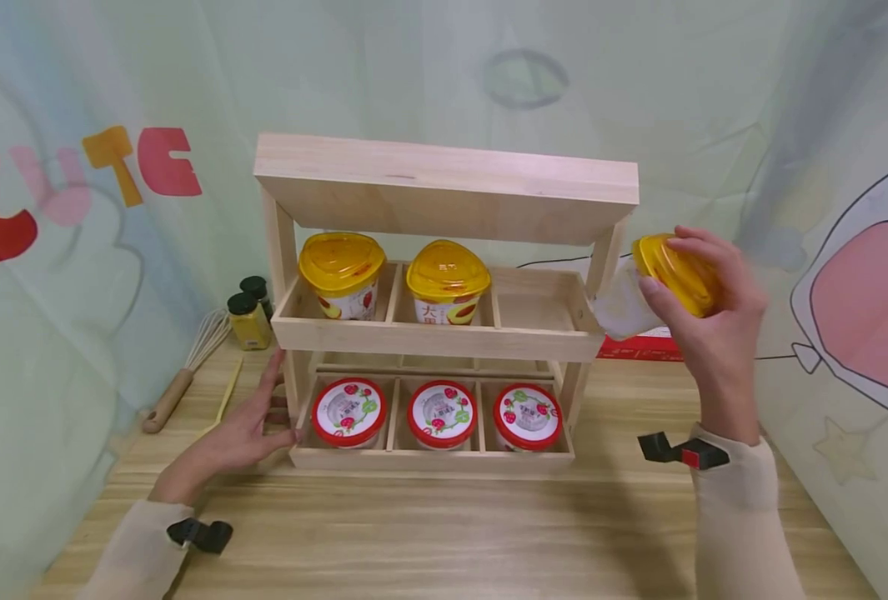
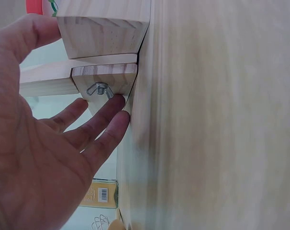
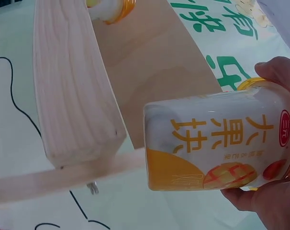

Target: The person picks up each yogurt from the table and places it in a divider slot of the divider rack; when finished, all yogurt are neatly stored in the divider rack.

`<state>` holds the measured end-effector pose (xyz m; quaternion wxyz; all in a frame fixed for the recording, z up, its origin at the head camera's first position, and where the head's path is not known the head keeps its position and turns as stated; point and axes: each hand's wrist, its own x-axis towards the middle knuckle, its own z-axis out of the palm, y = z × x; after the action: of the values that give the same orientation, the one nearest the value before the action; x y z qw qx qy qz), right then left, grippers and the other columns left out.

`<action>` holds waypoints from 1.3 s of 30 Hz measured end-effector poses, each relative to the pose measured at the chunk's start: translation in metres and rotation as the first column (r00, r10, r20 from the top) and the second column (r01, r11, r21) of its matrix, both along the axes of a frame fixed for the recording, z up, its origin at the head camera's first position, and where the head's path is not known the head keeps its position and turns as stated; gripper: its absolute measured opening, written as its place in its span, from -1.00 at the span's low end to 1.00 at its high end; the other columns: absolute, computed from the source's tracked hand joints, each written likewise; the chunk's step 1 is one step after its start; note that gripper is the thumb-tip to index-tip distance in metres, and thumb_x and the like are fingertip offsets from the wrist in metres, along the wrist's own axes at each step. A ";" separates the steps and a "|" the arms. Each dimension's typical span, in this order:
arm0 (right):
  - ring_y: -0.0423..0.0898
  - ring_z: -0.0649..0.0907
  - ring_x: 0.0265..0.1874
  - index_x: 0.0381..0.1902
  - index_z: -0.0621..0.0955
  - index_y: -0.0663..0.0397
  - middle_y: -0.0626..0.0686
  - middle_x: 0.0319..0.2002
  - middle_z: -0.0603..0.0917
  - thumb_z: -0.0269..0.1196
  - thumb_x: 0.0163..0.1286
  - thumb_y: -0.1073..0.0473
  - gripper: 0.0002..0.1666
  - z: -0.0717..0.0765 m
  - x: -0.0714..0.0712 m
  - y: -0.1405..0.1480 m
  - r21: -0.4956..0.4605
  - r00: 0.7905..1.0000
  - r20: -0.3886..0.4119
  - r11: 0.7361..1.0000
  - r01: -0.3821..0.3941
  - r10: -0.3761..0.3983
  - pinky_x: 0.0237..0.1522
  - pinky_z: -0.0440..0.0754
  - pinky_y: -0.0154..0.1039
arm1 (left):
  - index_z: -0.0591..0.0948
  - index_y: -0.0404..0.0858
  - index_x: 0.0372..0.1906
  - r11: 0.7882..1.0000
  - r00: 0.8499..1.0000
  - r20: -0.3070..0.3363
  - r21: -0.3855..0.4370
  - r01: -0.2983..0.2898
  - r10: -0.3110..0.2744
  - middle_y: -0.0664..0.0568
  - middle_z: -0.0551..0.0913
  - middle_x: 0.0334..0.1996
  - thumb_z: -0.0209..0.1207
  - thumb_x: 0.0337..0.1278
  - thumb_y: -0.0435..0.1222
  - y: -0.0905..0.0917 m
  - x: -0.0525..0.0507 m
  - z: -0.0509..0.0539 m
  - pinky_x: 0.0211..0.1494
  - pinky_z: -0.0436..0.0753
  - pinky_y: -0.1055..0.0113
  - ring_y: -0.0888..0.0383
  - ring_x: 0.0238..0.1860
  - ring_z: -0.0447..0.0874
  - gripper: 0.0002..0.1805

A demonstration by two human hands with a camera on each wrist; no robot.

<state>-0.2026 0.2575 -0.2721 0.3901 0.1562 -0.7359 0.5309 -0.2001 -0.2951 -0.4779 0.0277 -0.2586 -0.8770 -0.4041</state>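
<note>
My right hand (image 1: 721, 308) grips a yogurt cup by its yellow lid (image 1: 672, 271), just off the right end of the wooden rack's upper tier (image 1: 444, 337). In the right wrist view the cup (image 3: 217, 139) lies tilted sideways, its fruit label showing. Two cups with yellow lids, a left one (image 1: 341, 267) and a middle one (image 1: 447, 279), stand in the upper tier; its right compartment (image 1: 537, 304) holds none. Three red-rimmed tubs, one of them the middle tub (image 1: 442, 414), fill the lower tier. With fingers spread, my left hand (image 1: 241, 425) touches the rack's lower left side, near a wing nut (image 2: 101, 89).
Left of the rack are a whisk (image 1: 188, 371), a yellow-handled utensil (image 1: 228, 392) and two dark-capped jars, the nearer one yellow (image 1: 248, 323). A red-and-white item (image 1: 634, 348) lies behind on the right. A slanted wooden board (image 1: 444, 179) tops the rack.
</note>
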 end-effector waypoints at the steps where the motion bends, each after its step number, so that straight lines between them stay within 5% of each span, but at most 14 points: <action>1: -0.02 0.62 0.32 0.24 0.69 0.25 0.07 0.39 0.64 0.47 0.28 0.34 -0.45 0.000 -0.001 -0.002 -0.001 1.000 -0.014 1.000 -0.018 0.018 0.24 0.68 -0.43 | -0.56 -0.04 0.71 1.000 1.000 -0.003 0.001 0.001 -0.001 -0.66 0.18 0.49 0.44 0.20 -0.42 0.000 0.000 0.000 0.04 0.81 -0.22 -0.54 0.16 0.71 0.47; 12: -0.05 0.58 0.36 0.24 0.68 0.24 0.10 0.41 0.60 0.47 0.27 0.36 -0.45 -0.002 -0.018 -0.029 0.022 0.995 -0.016 0.995 -0.102 0.103 0.25 0.64 -0.40 | -0.54 -0.07 0.71 1.000 1.000 -0.026 0.006 0.010 -0.010 -0.67 0.22 0.45 0.44 0.18 -0.44 0.000 -0.001 -0.002 0.01 0.82 -0.21 -0.53 0.12 0.73 0.47; 23: -0.15 0.56 0.34 0.20 0.74 0.04 -0.05 0.39 0.63 0.52 0.26 0.20 -0.48 -0.016 -0.036 -0.052 0.171 0.996 -0.013 0.981 -0.087 0.091 0.26 0.60 -0.37 | -0.56 -0.03 0.71 1.000 1.000 -0.002 -0.002 -0.001 0.001 -0.66 0.17 0.50 0.44 0.20 -0.40 0.001 0.001 0.001 0.05 0.80 -0.24 -0.54 0.16 0.70 0.47; 31: -0.12 0.57 0.26 0.20 0.74 -0.01 0.03 0.35 0.63 0.54 0.29 0.11 -0.49 -0.022 -0.042 -0.063 0.249 0.995 0.079 0.965 -0.078 0.059 0.18 0.59 -0.45 | -0.55 -0.05 0.71 1.000 1.000 -0.024 -0.011 -0.001 0.001 -0.65 0.19 0.49 0.44 0.19 -0.41 0.001 0.001 0.000 0.03 0.83 -0.18 -0.51 0.15 0.72 0.47; 39: 0.01 0.58 0.31 0.20 0.75 0.00 0.11 0.39 0.59 0.54 0.30 -0.06 -0.45 -0.021 -0.040 -0.068 0.325 0.987 0.160 0.945 -0.043 -0.010 0.25 0.70 0.00 | -0.55 -0.05 0.71 1.000 0.999 -0.034 -0.008 0.008 -0.009 -0.67 0.19 0.47 0.44 0.19 -0.43 0.002 0.001 0.001 0.01 0.84 -0.12 -0.50 0.13 0.73 0.47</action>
<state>-0.2427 0.1892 -0.2930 0.2942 0.1822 -0.8413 0.4153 -0.1993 -0.2936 -0.4770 0.0400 -0.2694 -0.8768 -0.3962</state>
